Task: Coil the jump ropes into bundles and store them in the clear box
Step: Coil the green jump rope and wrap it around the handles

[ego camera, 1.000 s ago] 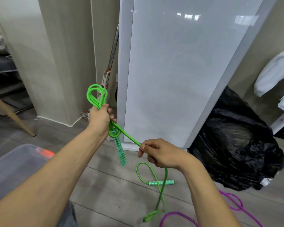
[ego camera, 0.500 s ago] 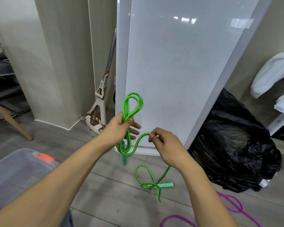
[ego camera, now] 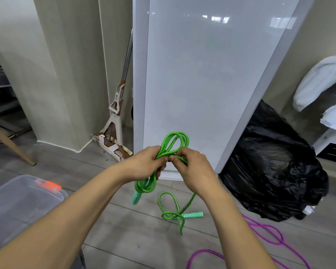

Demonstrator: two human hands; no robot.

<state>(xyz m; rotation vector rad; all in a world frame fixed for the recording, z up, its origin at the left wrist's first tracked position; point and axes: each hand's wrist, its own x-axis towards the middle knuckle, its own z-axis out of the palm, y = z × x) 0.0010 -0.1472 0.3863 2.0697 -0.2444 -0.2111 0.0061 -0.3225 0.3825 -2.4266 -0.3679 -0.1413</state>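
In the head view, the only writing is a small dark mark on the head of the beige squeeze mop with a metal pole, left of centre, and it is too small to read.

At mid-frame the left hand has its fingers curled round the folded loops of the bright green braided jump rope. The right hand pinches a strand just beside it, the two thumbs nearly touching. Loops stand above the hands and hang below them, with one green patterned handle dangling. The rope's free end lies on the floor in the lower centre, where the second green patterned handle rests.

The clear plastic box with an orange latch sits at the lower left, well apart from the rope. A purple jump rope lies loose at the lower right.

The floor is grey wood-look planking. A tall glossy white panel leans upright behind the hands, the mop just left of it. A filled black plastic bag sits to the panel's right. White cloth drapes over a rack at the right edge.
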